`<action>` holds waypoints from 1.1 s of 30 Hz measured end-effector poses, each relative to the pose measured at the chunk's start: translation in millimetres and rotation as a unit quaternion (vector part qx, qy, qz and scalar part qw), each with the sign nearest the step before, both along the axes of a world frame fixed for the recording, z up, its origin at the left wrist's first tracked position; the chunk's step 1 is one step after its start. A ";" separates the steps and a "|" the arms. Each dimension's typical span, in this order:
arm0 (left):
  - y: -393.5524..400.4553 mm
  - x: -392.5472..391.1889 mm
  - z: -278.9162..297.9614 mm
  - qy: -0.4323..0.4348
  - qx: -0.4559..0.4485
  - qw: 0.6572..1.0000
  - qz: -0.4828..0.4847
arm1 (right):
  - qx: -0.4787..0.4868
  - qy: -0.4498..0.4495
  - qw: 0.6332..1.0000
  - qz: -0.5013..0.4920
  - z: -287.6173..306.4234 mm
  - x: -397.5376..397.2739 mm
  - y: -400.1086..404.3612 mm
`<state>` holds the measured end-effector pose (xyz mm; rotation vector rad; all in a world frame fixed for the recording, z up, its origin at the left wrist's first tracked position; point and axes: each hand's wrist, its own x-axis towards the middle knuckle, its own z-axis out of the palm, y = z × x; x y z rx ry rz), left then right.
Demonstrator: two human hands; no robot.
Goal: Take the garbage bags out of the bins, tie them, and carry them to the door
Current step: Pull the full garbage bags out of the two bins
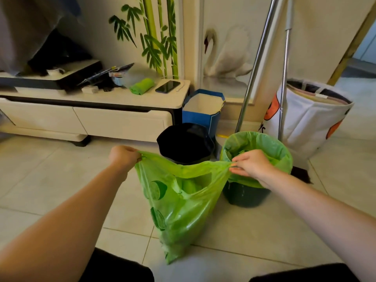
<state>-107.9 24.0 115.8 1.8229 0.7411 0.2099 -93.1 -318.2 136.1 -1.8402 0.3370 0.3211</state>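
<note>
A green garbage bag [179, 208] with round dark-green prints hangs in front of me, its bottom resting on the tiled floor. My left hand [123, 156] grips its left top corner and my right hand [251, 163] pinches its right top corner, stretching the mouth wide between them. Behind it stands a black bin [185, 143] with nothing green in it. To the right, a dark bin [244, 195] still holds a green liner [270, 147] folded over its rim, with green rubbish inside.
A low white TV cabinet [85, 119] runs along the left wall, with a phone [167, 86] and green cloth [142, 85] on top. A blue paper bag [201, 112], two metal poles [254, 66], and a white laundry bag [305, 117] stand behind the bins. A doorway [364, 47] opens at far right.
</note>
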 end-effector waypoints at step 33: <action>-161.8 38.0 -16.1 0.003 0.388 0.875 -0.291 | -0.069 0.121 0.990 -0.030 -51.4 12.6 -77.8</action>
